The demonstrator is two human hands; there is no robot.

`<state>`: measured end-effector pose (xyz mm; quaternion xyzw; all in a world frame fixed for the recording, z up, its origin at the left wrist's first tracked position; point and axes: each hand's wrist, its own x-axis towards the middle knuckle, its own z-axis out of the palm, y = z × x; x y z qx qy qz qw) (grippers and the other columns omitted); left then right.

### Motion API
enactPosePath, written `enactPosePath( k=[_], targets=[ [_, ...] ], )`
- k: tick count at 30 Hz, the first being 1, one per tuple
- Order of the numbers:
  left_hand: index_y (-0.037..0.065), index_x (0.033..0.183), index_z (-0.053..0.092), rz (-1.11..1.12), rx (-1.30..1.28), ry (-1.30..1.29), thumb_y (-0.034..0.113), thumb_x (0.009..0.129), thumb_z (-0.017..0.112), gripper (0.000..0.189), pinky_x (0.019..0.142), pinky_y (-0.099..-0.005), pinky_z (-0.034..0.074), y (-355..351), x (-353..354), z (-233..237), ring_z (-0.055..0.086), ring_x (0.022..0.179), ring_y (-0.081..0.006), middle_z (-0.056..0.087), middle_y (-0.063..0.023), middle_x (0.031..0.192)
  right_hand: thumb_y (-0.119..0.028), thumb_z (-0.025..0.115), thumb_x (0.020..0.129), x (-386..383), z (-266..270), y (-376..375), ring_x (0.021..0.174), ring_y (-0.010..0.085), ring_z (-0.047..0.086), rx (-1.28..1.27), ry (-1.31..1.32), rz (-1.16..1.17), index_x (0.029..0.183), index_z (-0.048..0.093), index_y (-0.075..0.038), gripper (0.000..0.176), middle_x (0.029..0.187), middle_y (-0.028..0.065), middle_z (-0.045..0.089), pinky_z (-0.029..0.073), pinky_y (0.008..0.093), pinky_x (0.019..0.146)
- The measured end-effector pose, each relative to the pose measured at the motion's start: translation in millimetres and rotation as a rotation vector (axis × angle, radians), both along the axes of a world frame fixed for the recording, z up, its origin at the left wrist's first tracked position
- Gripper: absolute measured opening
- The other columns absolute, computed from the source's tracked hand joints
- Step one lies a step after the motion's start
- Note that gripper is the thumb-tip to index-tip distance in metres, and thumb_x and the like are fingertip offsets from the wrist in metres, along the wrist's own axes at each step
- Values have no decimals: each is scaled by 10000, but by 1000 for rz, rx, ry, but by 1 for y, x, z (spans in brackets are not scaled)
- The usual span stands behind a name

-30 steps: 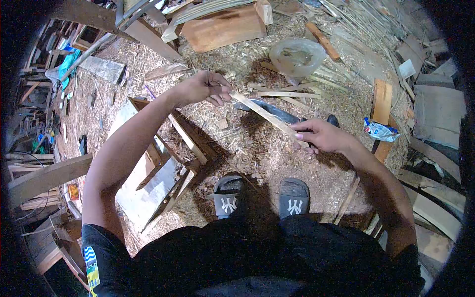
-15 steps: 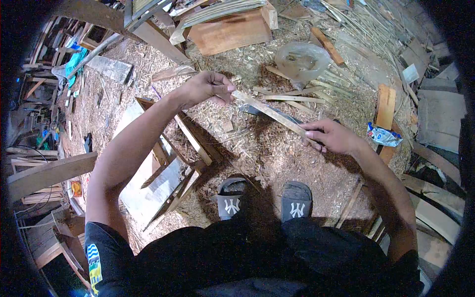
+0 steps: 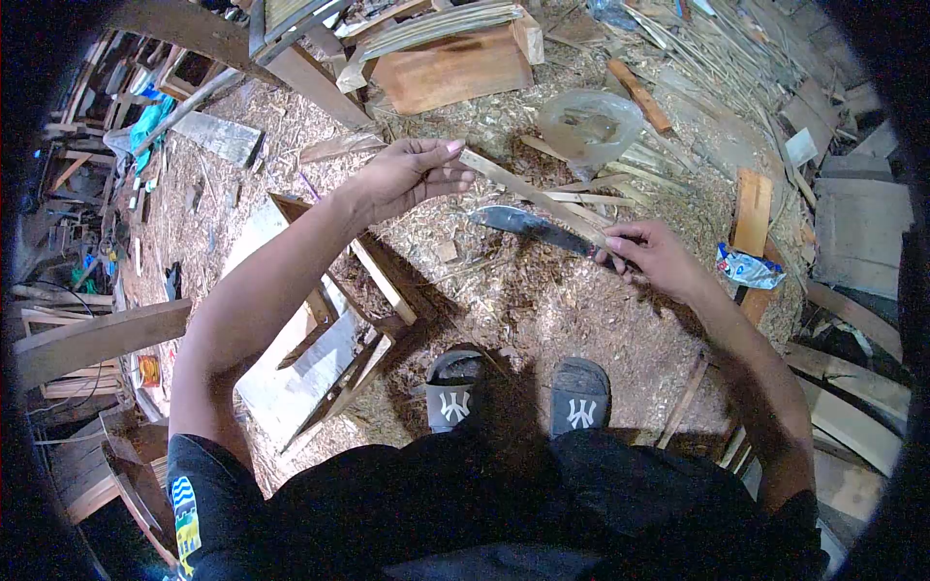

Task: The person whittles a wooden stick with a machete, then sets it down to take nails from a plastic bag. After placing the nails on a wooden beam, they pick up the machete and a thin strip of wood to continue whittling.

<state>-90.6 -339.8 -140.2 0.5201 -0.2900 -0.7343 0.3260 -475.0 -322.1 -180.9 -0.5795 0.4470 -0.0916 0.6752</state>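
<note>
A thin wooden strip [image 3: 531, 191] slants between my two hands. My left hand [image 3: 412, 176] has its upper end near the thumb and index finger, with the other fingers spread loosely below. My right hand [image 3: 647, 258] is closed round the handle of a dark, wide-bladed knife [image 3: 528, 225] and pinches the strip's lower end as well. The blade points left, below the strip and apart from it for most of its length.
A wooden frame with a pale panel [image 3: 315, 368] lies left of my feet. Ahead are a wooden box [image 3: 450, 73], a clear plastic bag [image 3: 591, 126] and an orange-brown block [image 3: 639, 95]. A blue-white packet [image 3: 749, 266] lies at the right. Shavings cover the floor.
The knife blade, mostly hidden behind the strip before, has swung down and now shows below it. The strip's left end has risen slightly, and my left hand's fingers have opened out.
</note>
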Motion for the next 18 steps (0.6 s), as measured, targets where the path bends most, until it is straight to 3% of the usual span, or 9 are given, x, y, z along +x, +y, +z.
enactPosePath(
  k=[5, 18],
  targets=[
    [-22, 1038, 618, 28, -55, 4, 231, 1021, 588, 255, 882, -306, 623, 0, -9, 2, 718, 894, -204, 708, -157, 977, -118, 546, 1022, 2, -5, 1, 644, 70, 573, -9, 0, 1, 1238, 633, 62, 295, 907, 76, 738, 536, 245, 566],
    [-10, 1043, 633, 146, -86, -46, 218, 1040, 553, 241, 866, -318, 614, 3, -19, -8, 704, 870, -202, 689, -118, 935, -103, 536, 1029, 5, -25, 14, 660, 100, 605, 57, -78, -68, 1297, 578, 98, 338, 962, 145, 741, 563, 276, 562]
  ],
)
